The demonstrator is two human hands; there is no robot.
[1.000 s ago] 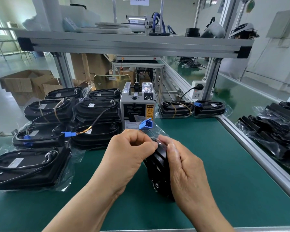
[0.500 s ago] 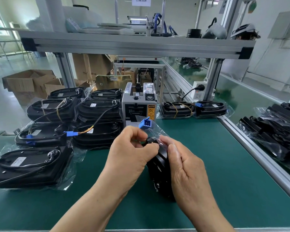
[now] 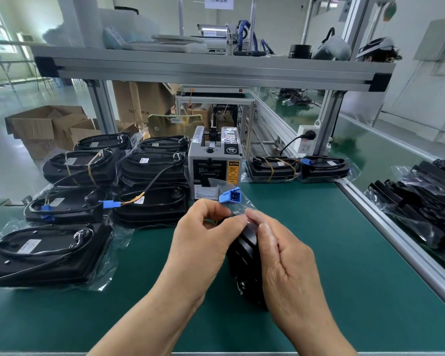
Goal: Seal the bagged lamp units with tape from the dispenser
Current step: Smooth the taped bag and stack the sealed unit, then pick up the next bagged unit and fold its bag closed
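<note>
A black lamp unit (image 3: pixel 244 263) in a clear plastic bag stands on edge on the green bench mat, between my two hands. My left hand (image 3: pixel 203 240) pinches the bag's top with curled fingers. My right hand (image 3: pixel 285 258) holds the unit's right side, its thumb and fingertips pinching the bag's folded top. The unit's blue connector (image 3: pixel 229 195) sticks up inside the bag above my fingers. The grey tape dispenser (image 3: pixel 215 163) stands just behind, a short strip of tape showing at its front slot.
Several bagged lamp units (image 3: pixel 70 209) are stacked at left, two more (image 3: pixel 298 168) lie right of the dispenser, and others (image 3: pixel 421 201) sit beyond the aluminium rail (image 3: pixel 396 232). A shelf beam (image 3: pixel 211 70) crosses overhead. Cardboard boxes (image 3: pixel 49 127) stand behind.
My hands barely shifted; the fingers of both have worked along the bag's top, folding it down over the unit.
</note>
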